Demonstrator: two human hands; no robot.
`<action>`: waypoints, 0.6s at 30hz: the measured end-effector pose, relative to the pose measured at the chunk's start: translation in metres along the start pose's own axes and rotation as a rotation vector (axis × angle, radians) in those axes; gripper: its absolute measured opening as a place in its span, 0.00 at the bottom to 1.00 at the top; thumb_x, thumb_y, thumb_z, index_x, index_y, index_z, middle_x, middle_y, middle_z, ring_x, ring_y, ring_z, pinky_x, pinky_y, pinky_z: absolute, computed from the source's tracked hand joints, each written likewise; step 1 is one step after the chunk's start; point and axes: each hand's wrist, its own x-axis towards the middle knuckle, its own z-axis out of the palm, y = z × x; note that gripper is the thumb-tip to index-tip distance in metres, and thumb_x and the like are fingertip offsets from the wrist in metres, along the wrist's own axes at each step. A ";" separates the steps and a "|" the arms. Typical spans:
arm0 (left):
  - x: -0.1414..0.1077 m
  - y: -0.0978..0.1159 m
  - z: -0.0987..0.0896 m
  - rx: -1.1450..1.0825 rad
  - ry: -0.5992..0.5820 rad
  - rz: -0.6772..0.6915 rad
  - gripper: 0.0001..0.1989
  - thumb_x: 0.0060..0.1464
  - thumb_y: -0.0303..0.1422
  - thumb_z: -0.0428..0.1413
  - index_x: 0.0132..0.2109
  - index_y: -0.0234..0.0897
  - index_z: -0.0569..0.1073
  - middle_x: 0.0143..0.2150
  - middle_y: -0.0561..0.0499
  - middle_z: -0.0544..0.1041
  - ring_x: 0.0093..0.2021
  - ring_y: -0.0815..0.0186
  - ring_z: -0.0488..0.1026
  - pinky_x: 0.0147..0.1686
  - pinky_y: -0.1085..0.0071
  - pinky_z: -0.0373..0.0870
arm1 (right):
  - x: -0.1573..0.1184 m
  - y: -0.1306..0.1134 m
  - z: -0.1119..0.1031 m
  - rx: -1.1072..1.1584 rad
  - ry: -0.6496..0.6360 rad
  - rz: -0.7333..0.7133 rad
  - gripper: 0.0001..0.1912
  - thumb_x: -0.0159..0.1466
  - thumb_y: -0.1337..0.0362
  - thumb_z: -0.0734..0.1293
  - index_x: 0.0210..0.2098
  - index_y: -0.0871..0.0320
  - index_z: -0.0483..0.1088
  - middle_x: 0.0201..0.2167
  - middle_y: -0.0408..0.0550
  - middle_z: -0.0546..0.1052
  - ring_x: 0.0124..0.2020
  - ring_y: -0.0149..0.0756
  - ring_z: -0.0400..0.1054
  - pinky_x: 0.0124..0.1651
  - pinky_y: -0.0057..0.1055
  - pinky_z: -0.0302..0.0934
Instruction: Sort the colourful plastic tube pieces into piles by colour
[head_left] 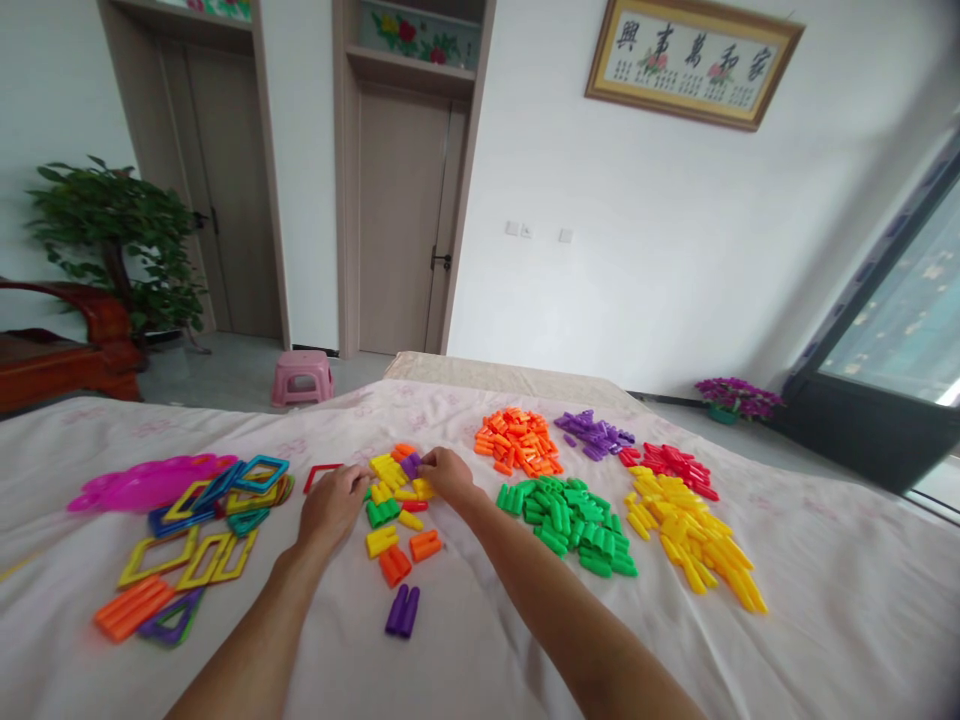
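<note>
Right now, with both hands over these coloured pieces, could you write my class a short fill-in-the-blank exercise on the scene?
1. Of the left hand and the right hand, the ____ one is closer to the green heap.
2. The pair of pieces nearest the camera between the forearms is ____.
3. The heap reaching farthest right is ____.
4. The stool is ____.

Missing words: right; purple; yellow; pink.

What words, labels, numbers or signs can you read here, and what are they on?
"家和萬事興", large characters read right to left: on the framed picture on the wall.
Rows of smaller characters beneath them, same picture: too small to read.
Plastic pieces: no lettering that I can make out.
</note>
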 end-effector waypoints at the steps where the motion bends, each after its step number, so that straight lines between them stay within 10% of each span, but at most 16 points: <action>1: 0.000 0.000 0.000 0.002 0.001 -0.003 0.18 0.64 0.36 0.46 0.47 0.41 0.81 0.51 0.47 0.82 0.53 0.60 0.75 0.50 0.67 0.66 | -0.001 0.002 -0.001 0.021 0.022 0.000 0.10 0.61 0.59 0.70 0.41 0.52 0.80 0.40 0.43 0.82 0.42 0.38 0.75 0.35 0.26 0.57; 9: 0.002 -0.005 0.002 -0.005 -0.018 -0.007 0.20 0.63 0.39 0.46 0.48 0.42 0.81 0.51 0.48 0.82 0.51 0.60 0.77 0.46 0.69 0.68 | -0.021 0.035 -0.044 0.291 0.213 -0.137 0.06 0.61 0.67 0.68 0.38 0.57 0.77 0.33 0.44 0.81 0.35 0.32 0.74 0.37 0.25 0.63; 18: 0.002 -0.007 0.003 0.018 -0.014 -0.015 0.20 0.62 0.40 0.45 0.47 0.43 0.81 0.50 0.50 0.83 0.50 0.60 0.78 0.43 0.70 0.69 | -0.026 0.151 -0.163 0.289 0.596 0.039 0.11 0.58 0.63 0.66 0.36 0.62 0.77 0.28 0.49 0.80 0.29 0.39 0.75 0.35 0.33 0.68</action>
